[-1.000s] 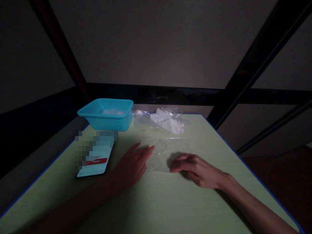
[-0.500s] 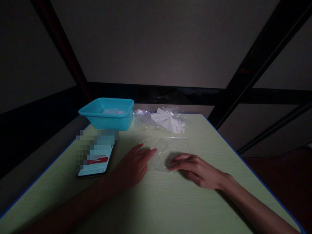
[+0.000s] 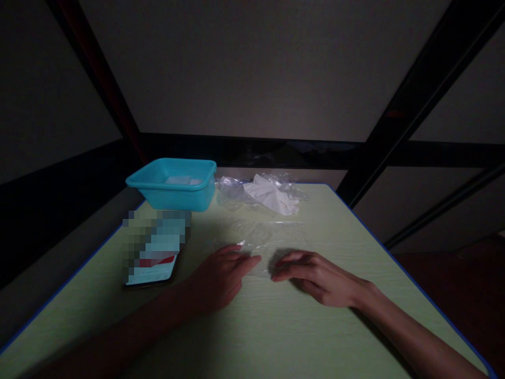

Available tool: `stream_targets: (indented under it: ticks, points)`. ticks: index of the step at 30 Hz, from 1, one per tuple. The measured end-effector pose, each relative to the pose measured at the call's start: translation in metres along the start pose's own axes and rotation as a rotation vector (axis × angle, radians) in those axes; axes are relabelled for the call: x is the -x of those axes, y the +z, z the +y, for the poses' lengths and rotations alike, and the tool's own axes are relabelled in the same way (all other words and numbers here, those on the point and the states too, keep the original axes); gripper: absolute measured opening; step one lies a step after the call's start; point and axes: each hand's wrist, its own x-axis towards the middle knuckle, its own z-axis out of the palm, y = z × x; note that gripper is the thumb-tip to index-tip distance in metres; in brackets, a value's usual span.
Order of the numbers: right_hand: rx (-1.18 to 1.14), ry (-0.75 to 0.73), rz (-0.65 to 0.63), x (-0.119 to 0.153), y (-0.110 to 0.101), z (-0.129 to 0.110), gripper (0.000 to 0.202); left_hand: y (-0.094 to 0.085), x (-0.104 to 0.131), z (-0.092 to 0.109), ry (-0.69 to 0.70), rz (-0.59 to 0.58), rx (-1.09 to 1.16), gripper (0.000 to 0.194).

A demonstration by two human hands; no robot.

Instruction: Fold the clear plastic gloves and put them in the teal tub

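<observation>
A thin, clear plastic bag [image 3: 276,237] lies flat on the pale green table in front of me. My left hand [image 3: 223,279] rests at its near left part, fingers stretched out and apart, the fingertips over the plastic. At the near right edge of the bag is my right hand [image 3: 315,276], its fingers loosely bent with a gap between the tips. Whether these tips touch the film is hard to make out. Neither hand visibly grips anything.
Behind the bag lies a crumpled white cloth or paper [image 3: 272,195] on more clear plastic wrapping [image 3: 232,192]. A blue plastic basin [image 3: 179,197] with something white inside stands at back left. A phone [image 3: 158,271] with its screen lit lies left of my left hand.
My left hand has shifted slightly towards me and its fingers sit a little lower over the bag. My right hand has barely moved.
</observation>
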Motion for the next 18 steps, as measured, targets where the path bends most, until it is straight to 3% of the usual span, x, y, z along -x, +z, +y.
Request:
stream_targets:
  ticks: [7,12,15,18]
  points:
    - [-0.006,-0.009,0.007,0.0,-0.002,0.0,0.037,-0.001,0.0,0.0,-0.008,-0.01,0.01,0.047]
    - [-0.014,-0.014,0.066,0.002,-0.005,0.001,0.039,-0.006,0.002,-0.002,-0.029,0.103,0.014,0.045]
    - [0.112,0.062,0.108,0.006,-0.01,0.004,0.04,-0.009,0.004,-0.009,-0.059,0.141,-0.01,0.045]
    - [0.312,0.191,0.112,0.01,-0.014,0.011,0.042,-0.01,0.006,-0.016,-0.078,0.081,-0.067,0.048]
